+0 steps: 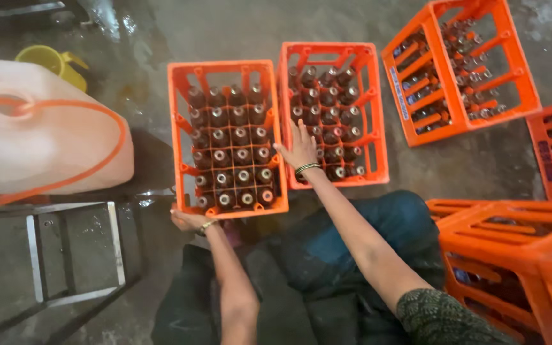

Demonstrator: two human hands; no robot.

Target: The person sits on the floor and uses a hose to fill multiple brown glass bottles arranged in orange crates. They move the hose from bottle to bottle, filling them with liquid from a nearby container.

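Wet grey floor (237,29) spreads under everything, with puddles near the top. An orange crate of bottles (228,137) sits right in front of the person. It is full of dark glass bottles standing up in rows. The left hand (186,220) is curled around the near bottom corner of this crate and grips it. The right hand (300,148) lies open and flat on the far right rim, just where this crate touches a second orange crate (335,112), also full of bottles.

Moving a crate this full looks like heavy work. It seems best to hold both sides firmly, keep the crate level and slide it slowly, since the floor looks slippery. Fingers should stay out of the gap between the two crates, where they could get pinched.

More orange crates (458,67) lie tipped over to the right. A big white jug (39,137) and a yellow cup (52,61) sit on the left.
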